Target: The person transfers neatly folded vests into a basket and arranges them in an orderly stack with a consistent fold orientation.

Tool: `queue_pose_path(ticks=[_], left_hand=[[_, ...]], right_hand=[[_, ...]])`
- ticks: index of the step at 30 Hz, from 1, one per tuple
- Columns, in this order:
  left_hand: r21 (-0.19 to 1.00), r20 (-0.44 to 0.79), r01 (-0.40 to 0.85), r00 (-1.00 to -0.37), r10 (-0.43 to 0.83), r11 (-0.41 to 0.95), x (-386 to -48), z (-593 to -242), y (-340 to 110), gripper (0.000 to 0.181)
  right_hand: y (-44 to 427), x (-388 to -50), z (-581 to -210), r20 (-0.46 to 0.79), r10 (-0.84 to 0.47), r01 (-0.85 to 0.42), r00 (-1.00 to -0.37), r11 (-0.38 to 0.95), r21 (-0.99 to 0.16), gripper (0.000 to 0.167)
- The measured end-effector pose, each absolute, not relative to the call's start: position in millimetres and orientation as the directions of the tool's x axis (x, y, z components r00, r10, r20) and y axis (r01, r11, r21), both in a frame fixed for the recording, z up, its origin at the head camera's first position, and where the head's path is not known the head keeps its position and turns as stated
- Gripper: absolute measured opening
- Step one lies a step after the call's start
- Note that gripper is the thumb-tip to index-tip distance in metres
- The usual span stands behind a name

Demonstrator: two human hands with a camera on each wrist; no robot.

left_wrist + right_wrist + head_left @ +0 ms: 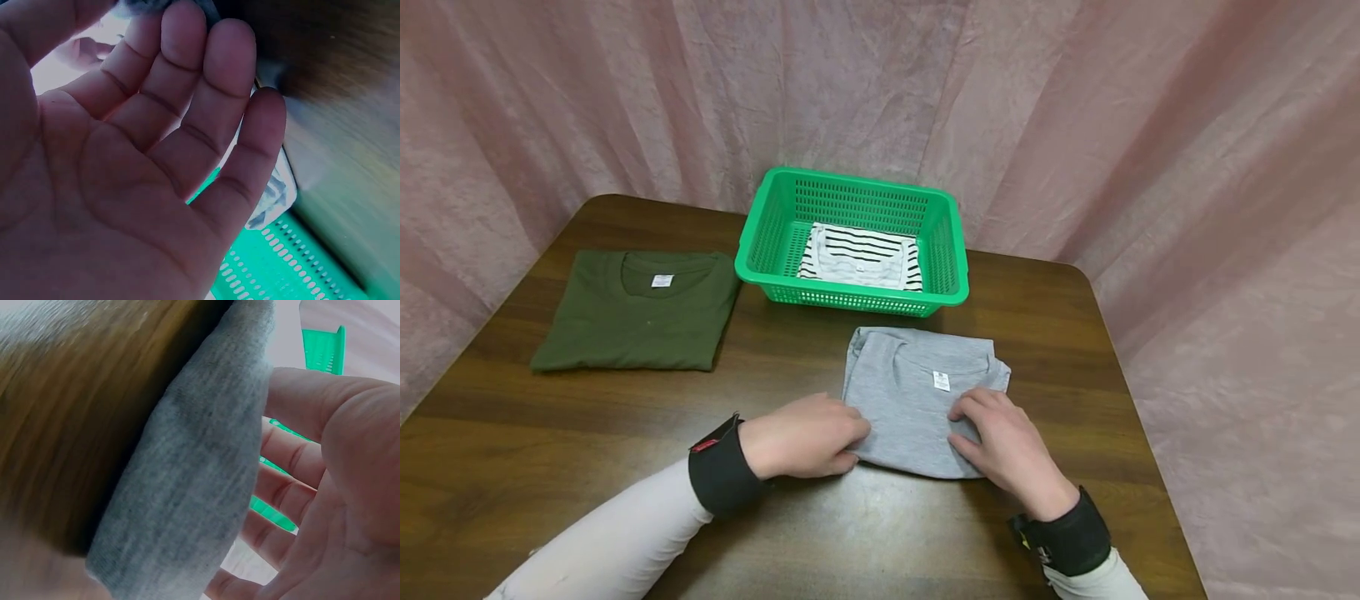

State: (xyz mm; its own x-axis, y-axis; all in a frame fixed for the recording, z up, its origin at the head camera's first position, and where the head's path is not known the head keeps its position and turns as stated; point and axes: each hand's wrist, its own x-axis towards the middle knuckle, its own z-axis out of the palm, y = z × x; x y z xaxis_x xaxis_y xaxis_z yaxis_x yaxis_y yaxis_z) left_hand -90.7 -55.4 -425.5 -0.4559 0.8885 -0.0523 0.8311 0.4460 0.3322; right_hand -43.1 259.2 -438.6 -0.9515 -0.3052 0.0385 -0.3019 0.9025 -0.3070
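A folded grey T-shirt with a white neck label lies on the table, its collar towards the basket. My left hand touches the shirt's left edge near the front corner, fingers gently bent; in the left wrist view the palm faces the camera and the fingertips meet a bit of grey cloth at the top. On the shirt's right side rests my right hand, thumb and fingers spread apart. The right wrist view shows the grey cloth covering its fingertips.
Behind the grey shirt stands a green plastic basket holding a folded black-and-white striped shirt. A folded dark green T-shirt lies at the left of the wooden table. Pink curtains hang along the back and sides.
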Motion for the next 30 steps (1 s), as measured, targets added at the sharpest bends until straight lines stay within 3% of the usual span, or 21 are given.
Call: queue_pose_path(ticks=[6, 14, 17, 23, 30], left_hand=[[0.408, -0.037, 0.775, -0.515, 0.857, 0.483, -96.3, -425.6, -68.2, 0.039], [0.327, 0.116, 0.668, -0.730, 0.673, 0.668, -110.8, -428.2, -81.0, 0.024], [0.334, 0.144, 0.615, -0.782, 0.606, 0.714, -116.3, -429.4, -85.9, 0.033], [0.341, 0.142, 0.555, -0.828, 0.542, 0.759, -128.9, -434.1, -88.1, 0.057], [0.327, 0.140, 0.525, -0.849, 0.509, 0.786, -143.4, -438.7, -87.4, 0.054]], right_hand=[[252.4, -43.3, -439.7, 0.052, -0.312, -0.313, -0.949, 0.898, -0.308, 0.019], [238.3, -44.4, -439.8, 0.058, -0.344, -0.345, -0.937, 0.889, -0.300, 0.019], [232.4, -44.3, -439.9, 0.065, -0.360, -0.362, -0.931, 0.884, -0.295, 0.018], [219.6, -43.0, -440.3, 0.091, -0.398, -0.407, -0.913, 0.868, -0.284, 0.019], [208.0, -41.2, -437.5, 0.084, -0.442, -0.447, -0.893, 0.850, -0.278, 0.020]])
